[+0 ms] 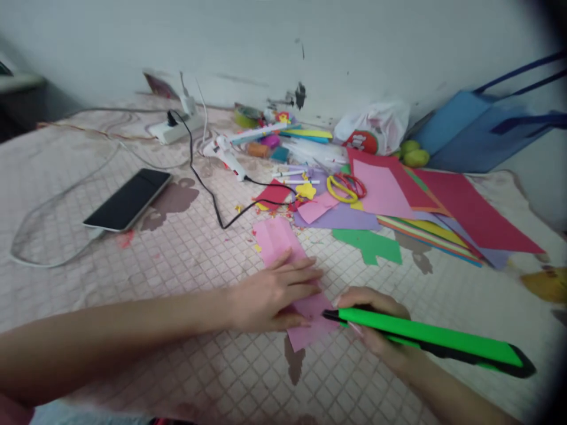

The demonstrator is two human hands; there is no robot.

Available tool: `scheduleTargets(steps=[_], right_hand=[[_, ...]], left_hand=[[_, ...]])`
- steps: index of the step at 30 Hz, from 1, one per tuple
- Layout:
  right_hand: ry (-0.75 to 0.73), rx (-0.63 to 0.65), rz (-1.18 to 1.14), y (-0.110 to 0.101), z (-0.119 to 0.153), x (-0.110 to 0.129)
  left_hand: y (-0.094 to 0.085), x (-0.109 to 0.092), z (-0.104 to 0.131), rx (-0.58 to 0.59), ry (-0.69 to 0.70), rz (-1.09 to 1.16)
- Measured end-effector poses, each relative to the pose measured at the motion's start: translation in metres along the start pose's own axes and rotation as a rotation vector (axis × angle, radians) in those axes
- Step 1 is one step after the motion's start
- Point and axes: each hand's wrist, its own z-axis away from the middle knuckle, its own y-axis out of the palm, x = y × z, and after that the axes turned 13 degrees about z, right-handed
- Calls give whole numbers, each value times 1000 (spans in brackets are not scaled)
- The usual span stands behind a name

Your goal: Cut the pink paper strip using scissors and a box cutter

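My left hand [281, 289] lies flat with fingers spread on a creased strip of pink paper [272, 233], pressing it to the table. In my right hand [381, 321] is a long green and black handheld tool [425, 333], with my fingers wrapped around its front part. Its narrow black tip is over the strip's right edge near my left fingers; whether it touches the paper I cannot tell. Its exact kind is not clear. Beyond the strip lie paper scraps, a yellow paper flower [305, 190] and scissors [342, 188] with yellow and red handles.
A green paper piece [372, 245] and coloured sheets [478, 206] lie to the right. Farther back are a white glue gun [225, 156], a plastic bag [376, 127] and a blue bag [469, 130]. A phone [128, 199], cables and a power strip [177, 130] occupy the left.
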Motion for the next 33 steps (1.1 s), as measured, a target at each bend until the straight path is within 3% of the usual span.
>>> scheduleTargets(steps=[5,11,14,21,33], right_hand=[[18,-94,-12,-2,-5,3],[45,-42,19,-1,-2,2],[12,7,27,2,2,0],[-57,118,7,6,4,1],[-5,140,76,7,6,-3]], left_hand=[[1,2,0,-36,9,-2],[3,7,-1,-205,126,102],[3,9,-2,-233,124,138],[0,9,-2,-211,119,202],[-1,6,-6,-91,141,83]])
